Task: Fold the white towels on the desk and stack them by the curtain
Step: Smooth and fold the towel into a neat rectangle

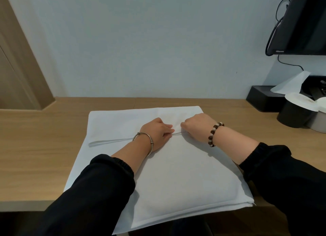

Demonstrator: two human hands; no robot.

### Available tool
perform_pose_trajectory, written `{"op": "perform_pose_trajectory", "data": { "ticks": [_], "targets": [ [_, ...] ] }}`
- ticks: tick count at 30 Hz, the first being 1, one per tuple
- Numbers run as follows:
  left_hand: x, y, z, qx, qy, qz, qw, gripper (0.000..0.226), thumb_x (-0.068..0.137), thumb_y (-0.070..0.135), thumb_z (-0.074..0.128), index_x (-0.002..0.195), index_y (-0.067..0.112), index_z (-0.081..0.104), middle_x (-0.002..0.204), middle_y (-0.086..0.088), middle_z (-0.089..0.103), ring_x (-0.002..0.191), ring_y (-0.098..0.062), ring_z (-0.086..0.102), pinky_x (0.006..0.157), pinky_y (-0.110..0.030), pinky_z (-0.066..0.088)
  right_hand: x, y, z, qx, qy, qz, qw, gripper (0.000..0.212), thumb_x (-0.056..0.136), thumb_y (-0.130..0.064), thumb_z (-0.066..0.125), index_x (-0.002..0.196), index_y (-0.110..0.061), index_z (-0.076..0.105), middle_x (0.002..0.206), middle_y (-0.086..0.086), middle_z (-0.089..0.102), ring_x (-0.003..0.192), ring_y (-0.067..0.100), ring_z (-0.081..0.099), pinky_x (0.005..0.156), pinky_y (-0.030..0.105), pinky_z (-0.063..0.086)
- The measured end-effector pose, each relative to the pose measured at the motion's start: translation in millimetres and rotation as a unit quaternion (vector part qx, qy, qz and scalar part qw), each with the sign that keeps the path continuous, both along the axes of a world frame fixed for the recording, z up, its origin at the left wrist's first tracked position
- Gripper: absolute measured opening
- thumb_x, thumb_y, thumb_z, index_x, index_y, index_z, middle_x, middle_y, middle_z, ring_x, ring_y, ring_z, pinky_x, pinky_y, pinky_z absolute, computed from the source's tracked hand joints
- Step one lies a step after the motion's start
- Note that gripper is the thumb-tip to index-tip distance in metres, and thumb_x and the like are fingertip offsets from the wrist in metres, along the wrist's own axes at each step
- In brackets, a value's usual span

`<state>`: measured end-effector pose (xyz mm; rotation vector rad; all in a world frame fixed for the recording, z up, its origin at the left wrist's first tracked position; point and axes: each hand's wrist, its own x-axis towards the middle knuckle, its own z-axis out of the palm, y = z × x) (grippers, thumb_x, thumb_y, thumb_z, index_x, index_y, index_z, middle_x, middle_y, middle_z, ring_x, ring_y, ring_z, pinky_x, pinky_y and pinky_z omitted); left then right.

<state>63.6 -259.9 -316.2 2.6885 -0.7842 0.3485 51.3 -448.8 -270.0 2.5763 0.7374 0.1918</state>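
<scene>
Desk (44, 147) carries towel (185, 174), overhanging front edge. Left hand (157, 131) and right hand (195, 125) side by side, both pinching folded edge mid-towel.

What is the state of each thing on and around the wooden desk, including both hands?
White cloth towel: spread on the wooden desk, far part folded over toward the middle.
Left hand: pinches the folded edge of the towel.
Right hand: curled, grips the same edge.
Black flat television: screen dark.
Black rectangular tissue box: white sheet sticking out.
</scene>
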Motion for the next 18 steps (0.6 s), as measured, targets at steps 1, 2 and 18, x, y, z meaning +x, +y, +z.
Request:
{"op": "perform_pose_trajectory", "data": {
  "ticks": [1, 2, 18],
  "targets": [
    [-0.3, 0.1, 0.1, -0.002, 0.002, 0.003, 1.000, 0.028, 0.092, 0.033, 0.055, 0.119, 0.036, 0.064, 0.127, 0.020, 0.058, 0.109, -0.005, 0.046, 0.084, -0.021, 0.042, -2.1, -0.7, -0.7, -0.005, -0.007, 0.000, 1.000, 0.017, 0.089, -0.006, 0.041, 0.100, -0.013, 0.052, 0.091, 0.003, 0.062, 0.077, 0.027, 0.056, 0.058, 0.031, 0.028],
    [-0.6, 0.3, 0.2, -0.003, 0.003, 0.005, 1.000, 0.028, 0.092, 0.033, 0.055, 0.119, 0.036, 0.064, 0.127, 0.020, 0.058, 0.110, -0.005, 0.046, 0.084, -0.021, 0.042, -3.9, -1.2, -0.3, -0.003, -0.010, -0.004, 1.000, 0.015, 0.090, -0.006, 0.040, 0.098, -0.014, 0.049, 0.090, 0.003, 0.061, 0.074, 0.027, 0.054, 0.057, 0.031, 0.027],
    [-2.1, 0.6, 15.0, 0.062, -0.002, 0.028, 0.998, 0.031, 0.097, 0.037, 0.042, 0.087, 0.019, 0.065, 0.107, 0.010, 0.064, 0.108, -0.017, 0.048, 0.071, -0.029, 0.040, -11.8, -25.5, -14.7, 0.314, 0.066, -0.074, 0.944, 0.037, 0.095, -0.028, 0.048, 0.069, -0.003, 0.057, 0.090, 0.002, 0.058, 0.076, 0.023, 0.054, 0.065, 0.032, 0.041]
  ]
}}
